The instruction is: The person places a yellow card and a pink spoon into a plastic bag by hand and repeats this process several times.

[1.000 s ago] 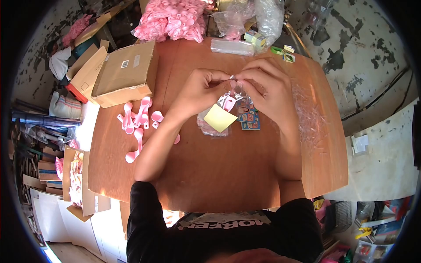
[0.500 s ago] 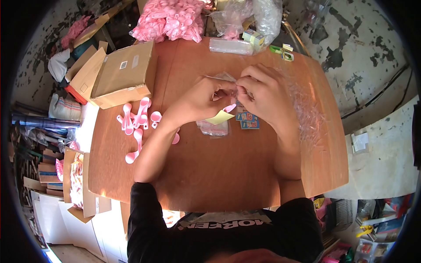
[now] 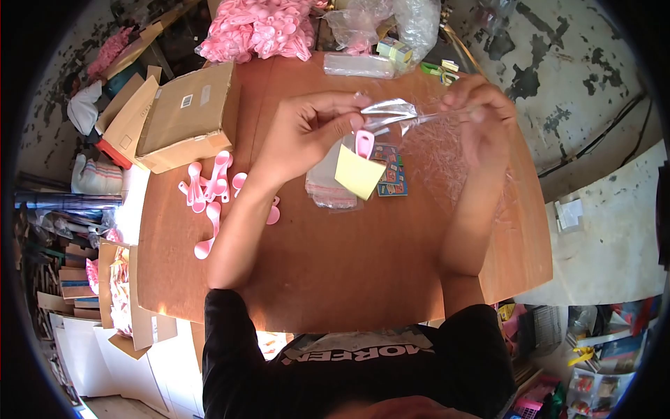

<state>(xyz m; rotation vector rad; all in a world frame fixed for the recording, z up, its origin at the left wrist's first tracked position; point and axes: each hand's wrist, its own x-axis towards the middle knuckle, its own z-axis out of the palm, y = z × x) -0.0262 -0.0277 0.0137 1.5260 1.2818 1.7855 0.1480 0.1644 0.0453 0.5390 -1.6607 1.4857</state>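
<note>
My left hand (image 3: 310, 133) is closed in a pinch on a small clear plastic bag (image 3: 380, 115). Below its fingertips hang a pink spoon handle (image 3: 364, 143) and a yellow card (image 3: 359, 172), which seem to be inside the bag. Over to the right, my right hand (image 3: 485, 115) pinches a thin clear plastic strip (image 3: 447, 114), stretched between the two hands. Flat clear bags (image 3: 331, 185) lie under the left hand, beside several blue printed cards (image 3: 394, 180). Pink measuring spoons (image 3: 213, 181) lie left of my left forearm.
A cardboard box (image 3: 188, 115) stands at the table's left. Behind are a large bag of pink spoons (image 3: 258, 31), a stack of clear packets (image 3: 359, 65) and a green-and-white object (image 3: 438, 72). Loose clear strips (image 3: 447, 157) are heaped near my right forearm.
My hands have moved apart, the right one up and to the right with the clear strip drawn out. The yellow card and pink spoon handle now show more fully below my left hand.
</note>
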